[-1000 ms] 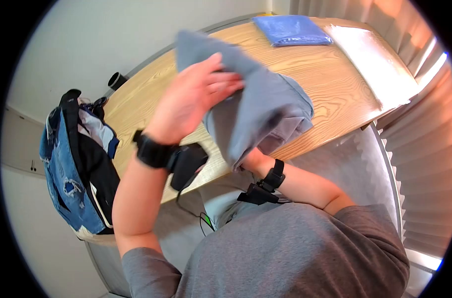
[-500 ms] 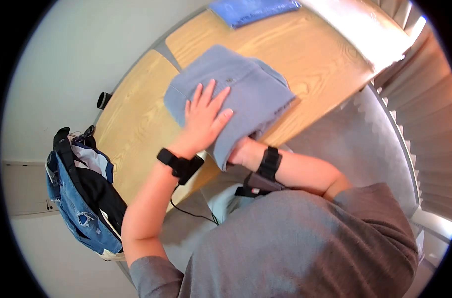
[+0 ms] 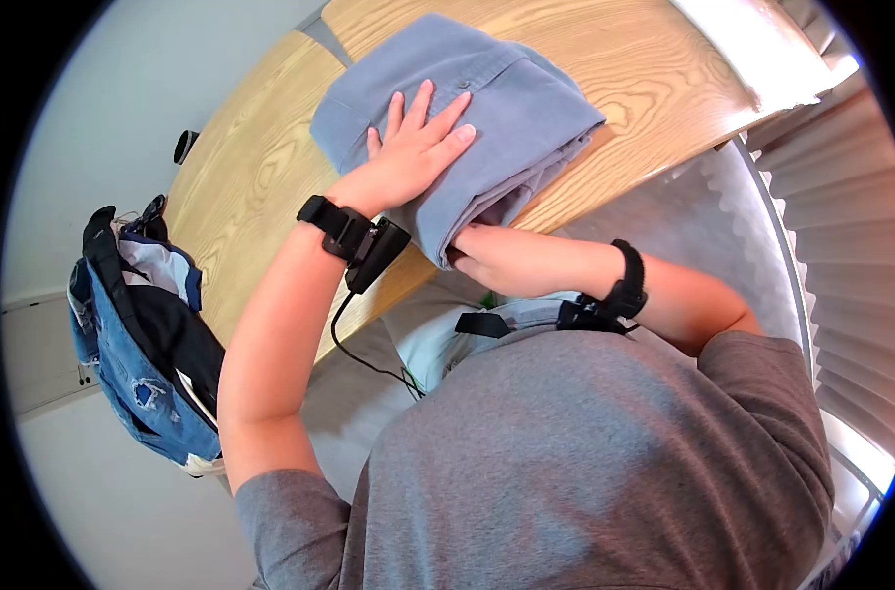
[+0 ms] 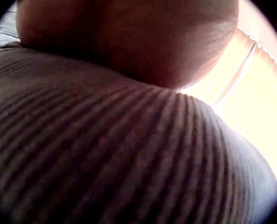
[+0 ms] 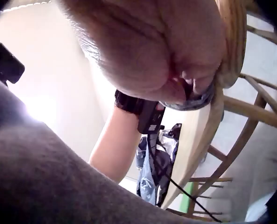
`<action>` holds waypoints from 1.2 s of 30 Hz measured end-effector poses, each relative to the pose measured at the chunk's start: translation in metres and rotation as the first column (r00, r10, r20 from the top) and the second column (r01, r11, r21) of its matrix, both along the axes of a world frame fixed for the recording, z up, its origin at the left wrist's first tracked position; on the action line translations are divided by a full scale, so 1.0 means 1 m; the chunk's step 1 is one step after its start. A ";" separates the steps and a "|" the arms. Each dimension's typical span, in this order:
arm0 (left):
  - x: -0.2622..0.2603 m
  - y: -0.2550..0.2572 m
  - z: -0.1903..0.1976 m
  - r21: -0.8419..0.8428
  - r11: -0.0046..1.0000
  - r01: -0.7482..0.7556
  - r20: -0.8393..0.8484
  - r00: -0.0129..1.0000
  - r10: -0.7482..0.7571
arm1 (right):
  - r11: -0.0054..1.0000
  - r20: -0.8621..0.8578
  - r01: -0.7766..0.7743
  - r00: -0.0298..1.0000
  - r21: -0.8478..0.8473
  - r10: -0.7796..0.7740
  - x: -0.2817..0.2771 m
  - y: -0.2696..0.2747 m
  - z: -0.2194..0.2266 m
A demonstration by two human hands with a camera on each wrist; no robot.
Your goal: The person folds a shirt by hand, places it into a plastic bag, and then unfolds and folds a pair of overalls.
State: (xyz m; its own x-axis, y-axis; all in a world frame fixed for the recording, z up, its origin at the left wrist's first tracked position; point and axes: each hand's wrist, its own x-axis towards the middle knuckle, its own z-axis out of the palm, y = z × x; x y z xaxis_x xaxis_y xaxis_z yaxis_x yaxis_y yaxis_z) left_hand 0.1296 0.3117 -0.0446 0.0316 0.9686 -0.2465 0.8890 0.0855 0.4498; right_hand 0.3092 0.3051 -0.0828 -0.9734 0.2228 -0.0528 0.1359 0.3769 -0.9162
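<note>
A folded grey-blue ribbed garment (image 3: 526,108) with a small button lies on the wooden table (image 3: 241,147), its near corner reaching the table's edge. My left hand (image 3: 408,152) rests on top of it, fingers spread and straight. In the left wrist view, the heel of that hand (image 4: 129,37) presses onto the ribbed cloth (image 4: 129,149). My right hand (image 3: 497,260) grips the garment's near corner, its fingertips partly hidden under the folds. The right wrist view shows its curled fingers (image 5: 175,91) around a bit of the grey-blue cloth (image 5: 201,102).
Clothes, including torn blue jeans (image 3: 138,383) and a black garment (image 3: 167,320), hang in a heap at the table's left end. A black cup-like object (image 3: 185,147) stands at the far left edge. Shiny clear plastic (image 3: 747,49) lies at the far right, beside a curtain (image 3: 851,265).
The garment was raised and tilted between both hands, then came down flat on the table. My left hand moved from its side to lying spread on top; the right kept the near corner.
</note>
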 end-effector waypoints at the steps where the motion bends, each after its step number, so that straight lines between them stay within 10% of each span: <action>1: 0.001 0.001 -0.002 0.004 1.000 0.002 0.007 1.000 -0.002 | 1.000 0.007 0.002 1.000 0.004 -0.002 0.007 0.001 0.003; 5: 0.003 -0.001 -0.004 0.008 1.000 -0.007 -0.056 0.998 0.008 | 0.996 -0.011 -0.025 1.000 -0.086 0.024 0.017 0.000 0.001; 8: -0.001 -0.002 -0.004 0.030 1.000 -0.005 0.009 1.000 0.004 | 0.625 0.022 0.230 0.947 -0.746 -0.322 0.006 0.001 -0.002; 15: -0.015 -0.007 -0.006 0.146 0.989 0.024 0.198 0.979 -0.053 | 0.650 0.023 0.212 0.958 -0.730 -0.287 0.004 0.003 0.004; 21: -0.003 -0.030 0.001 0.110 0.967 0.229 -0.192 0.960 -0.205 | 0.893 0.250 0.352 0.925 -0.280 -0.286 0.012 0.003 0.009; 23: 0.006 -0.032 -0.004 0.111 0.964 0.241 -0.261 0.943 -0.206 | 0.986 0.396 0.153 0.911 -0.069 -0.113 0.014 0.004 0.019; 26: 0.014 -0.035 -0.006 0.152 0.959 0.239 -0.391 0.906 -0.164 | 0.995 0.187 0.093 0.977 0.043 -0.100 0.036 0.016 0.030; 28: 0.015 -0.034 -0.006 0.157 0.960 0.231 -0.379 0.912 -0.157 | 0.924 0.014 0.328 0.941 0.198 -0.337 0.051 0.031 0.050; 31: 0.015 -0.036 -0.008 0.162 0.962 0.222 -0.358 0.921 -0.152 | 0.500 -0.212 0.746 0.627 0.440 -0.750 0.065 0.085 0.038; 34: 0.014 -0.036 -0.007 0.175 0.958 0.227 -0.358 0.921 -0.152 | 0.568 0.060 0.727 0.595 0.385 -0.801 0.073 0.104 0.028; 36: 0.011 -0.035 -0.009 0.171 0.958 0.228 -0.360 0.920 -0.154 | 0.592 -0.066 0.717 0.655 0.368 -0.753 0.070 0.109 0.022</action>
